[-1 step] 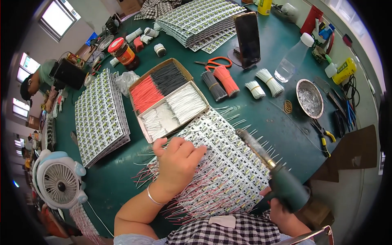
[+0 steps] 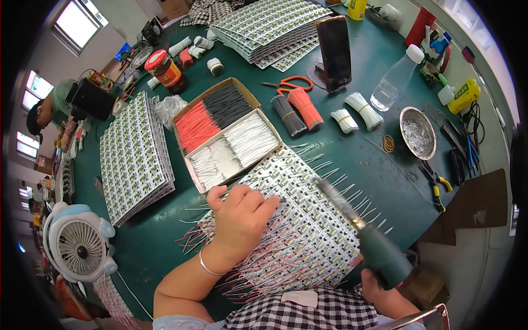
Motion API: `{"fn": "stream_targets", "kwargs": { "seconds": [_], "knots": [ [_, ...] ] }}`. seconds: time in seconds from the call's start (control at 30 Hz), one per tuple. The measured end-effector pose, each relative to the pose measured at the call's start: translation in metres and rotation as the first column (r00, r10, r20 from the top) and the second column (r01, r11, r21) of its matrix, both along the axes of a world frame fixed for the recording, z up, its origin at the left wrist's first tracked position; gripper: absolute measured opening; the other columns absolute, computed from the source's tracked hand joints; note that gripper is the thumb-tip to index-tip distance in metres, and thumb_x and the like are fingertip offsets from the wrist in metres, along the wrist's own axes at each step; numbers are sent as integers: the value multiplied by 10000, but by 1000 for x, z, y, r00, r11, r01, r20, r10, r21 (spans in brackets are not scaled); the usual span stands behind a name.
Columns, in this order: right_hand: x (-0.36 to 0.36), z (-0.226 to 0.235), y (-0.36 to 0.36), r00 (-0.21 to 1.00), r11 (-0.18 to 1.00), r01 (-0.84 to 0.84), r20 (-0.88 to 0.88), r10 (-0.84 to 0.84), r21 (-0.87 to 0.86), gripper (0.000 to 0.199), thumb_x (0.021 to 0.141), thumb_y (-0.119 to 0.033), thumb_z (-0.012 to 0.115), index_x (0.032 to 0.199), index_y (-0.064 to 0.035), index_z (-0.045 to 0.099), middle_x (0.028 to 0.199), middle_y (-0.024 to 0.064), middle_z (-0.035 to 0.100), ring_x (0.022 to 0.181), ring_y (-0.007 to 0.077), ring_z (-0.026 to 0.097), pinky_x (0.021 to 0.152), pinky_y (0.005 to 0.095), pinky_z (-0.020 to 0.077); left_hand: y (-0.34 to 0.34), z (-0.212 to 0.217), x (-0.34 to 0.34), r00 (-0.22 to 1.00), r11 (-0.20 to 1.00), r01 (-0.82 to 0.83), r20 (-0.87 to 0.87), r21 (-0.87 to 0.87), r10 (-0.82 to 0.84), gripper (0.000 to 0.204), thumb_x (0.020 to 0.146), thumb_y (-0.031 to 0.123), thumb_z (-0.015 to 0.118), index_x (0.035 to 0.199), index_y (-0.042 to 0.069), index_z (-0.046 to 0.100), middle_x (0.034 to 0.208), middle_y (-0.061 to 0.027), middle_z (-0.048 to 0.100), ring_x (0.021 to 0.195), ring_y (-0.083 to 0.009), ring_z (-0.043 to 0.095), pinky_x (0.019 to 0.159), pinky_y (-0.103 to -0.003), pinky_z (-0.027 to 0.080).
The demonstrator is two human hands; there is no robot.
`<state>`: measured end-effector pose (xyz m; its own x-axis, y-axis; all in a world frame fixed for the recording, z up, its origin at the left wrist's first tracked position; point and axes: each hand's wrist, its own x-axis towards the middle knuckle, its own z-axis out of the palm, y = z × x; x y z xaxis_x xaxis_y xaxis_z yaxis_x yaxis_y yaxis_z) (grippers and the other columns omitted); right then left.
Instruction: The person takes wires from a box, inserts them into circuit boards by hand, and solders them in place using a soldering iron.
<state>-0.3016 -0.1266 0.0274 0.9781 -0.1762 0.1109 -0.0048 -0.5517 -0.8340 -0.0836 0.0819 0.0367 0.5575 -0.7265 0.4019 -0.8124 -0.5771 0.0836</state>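
A sheet of small white circuit boards (image 2: 308, 192) lies on the table before me, with many thin red and white wires standing out along its near left part and white wires along its right edge. My left hand (image 2: 240, 223) is over the sheet's left side, fingers closed in a pinch; a short dark tip shows by the fingertips, too small to name. My right hand (image 2: 375, 286) grips a soldering iron (image 2: 382, 253) by its thick green handle. Its metal barrel slants up and left above the boards.
A divided box (image 2: 231, 132) of red, black and white wires sits beyond the sheet. Stacked board panels (image 2: 135, 159) are at left, near a small fan (image 2: 81, 247). A phone (image 2: 334, 52), bottle (image 2: 393, 82), metal bowl (image 2: 417, 132) and pliers (image 2: 435, 181) stand right.
The soldering iron has shifted slightly left, its barrel swinging with it. My left hand has stayed where it was on the sheet.
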Motion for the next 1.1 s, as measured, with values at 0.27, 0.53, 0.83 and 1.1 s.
{"fn": "stream_targets", "kwargs": {
  "seconds": [0.27, 0.53, 0.83, 1.1],
  "knots": [
    [24, -3, 18, 980, 900, 197, -88, -176, 389, 176, 759, 17, 603, 934, 30, 594, 757, 108, 604, 625, 194, 614, 577, 316, 496, -9, -15, 12, 996, 997, 75, -55, -29, -77, 166, 670, 102, 669, 807, 196, 674, 679, 44, 450, 746, -158, 480, 788, -413, 267],
    [31, -9, 19, 968, 940, 216, -184, -171, 264, 207, 735, -27, 661, 935, -26, 609, 776, 76, 614, 617, 198, 590, 592, 294, 470, -10, -20, 20, 981, 990, 76, -171, -115, -95, 159, 632, 79, 706, 754, 173, 664, 681, 37, 472, 744, -170, 478, 746, -391, 264],
    [34, -6, 20, 964, 930, 215, -216, -153, 299, 202, 750, -24, 662, 944, -21, 611, 781, 79, 618, 635, 200, 598, 606, 288, 474, -10, -20, 21, 978, 991, 83, -182, -108, -102, 153, 637, 80, 707, 754, 169, 664, 681, 33, 476, 745, -172, 476, 742, -386, 264],
    [28, -6, 19, 959, 906, 253, -215, -187, 340, 205, 753, -31, 659, 953, -16, 620, 766, 69, 621, 645, 170, 607, 595, 291, 478, -10, -18, 21, 980, 992, 91, -166, -91, -106, 144, 642, 86, 706, 757, 166, 668, 686, 30, 486, 748, -176, 478, 746, -386, 266]
  ]
}}
